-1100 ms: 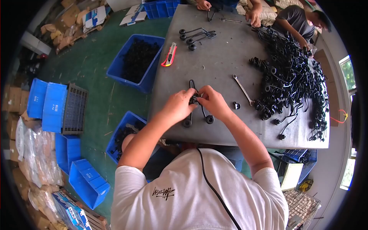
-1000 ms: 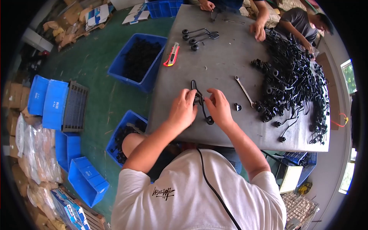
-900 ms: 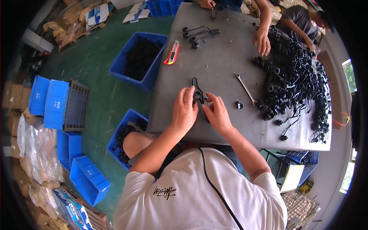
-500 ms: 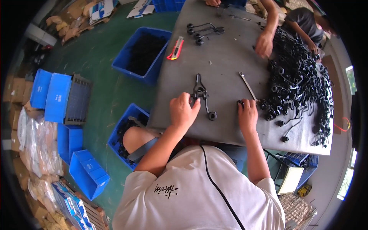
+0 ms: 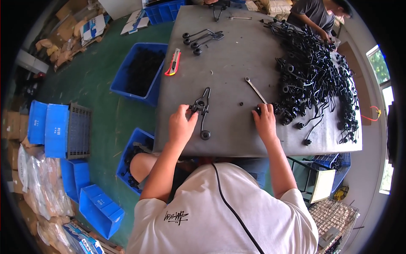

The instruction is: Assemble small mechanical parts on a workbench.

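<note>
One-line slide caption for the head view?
Left hand steadies a black metal assembly on the grey table; right hand reaches the black parts pile.

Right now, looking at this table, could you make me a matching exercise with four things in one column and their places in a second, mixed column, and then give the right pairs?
Things:
1. wrench
2. box cutter
3. left hand
4. blue bin

Places:
A. on the floor, left of the table
B. at the black rod part near the table's front
C. on the table, near its left edge
D. on the table, beside the heap of black parts

Pairs: 1-D, 2-C, 3-B, 4-A
</note>
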A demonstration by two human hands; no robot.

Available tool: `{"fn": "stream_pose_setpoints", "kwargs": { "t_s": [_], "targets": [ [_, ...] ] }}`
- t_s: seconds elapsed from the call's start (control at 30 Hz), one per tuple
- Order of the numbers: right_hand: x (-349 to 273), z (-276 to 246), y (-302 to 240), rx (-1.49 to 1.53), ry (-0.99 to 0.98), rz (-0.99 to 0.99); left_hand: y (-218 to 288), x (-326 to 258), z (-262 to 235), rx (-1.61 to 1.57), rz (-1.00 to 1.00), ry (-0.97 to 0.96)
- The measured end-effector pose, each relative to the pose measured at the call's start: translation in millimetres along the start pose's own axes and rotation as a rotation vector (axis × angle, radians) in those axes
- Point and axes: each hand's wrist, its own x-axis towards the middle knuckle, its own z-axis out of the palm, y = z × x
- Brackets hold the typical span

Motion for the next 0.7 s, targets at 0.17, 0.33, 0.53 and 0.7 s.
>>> {"fn": "stream_pose_setpoints", "kwargs": {
  "t_s": [0.17,0.33,0.53,0.7],
  "targets": [
    [16.1,2.5,16.6,-0.038,-0.01,-0.049,-2.1,4.7,-3.7,0.009,0.022,-0.045],
    [10.1,3.9,-14.2,0.607,-0.286,0.259,9.6,-0.2,-0.8,-0.213,-0.211,-0.042],
    [-17.2,12.0,-45.5,0.337,-0.137,-0.033,16.1,-5.7,8.9,-0.553,-0.44,-0.174],
    [-16.0,-2.8,-59.5,0.037,-0.008,-0.376,9.2,-10.9,14.5,-0.609,-0.412,-0.16]
  ]
}}
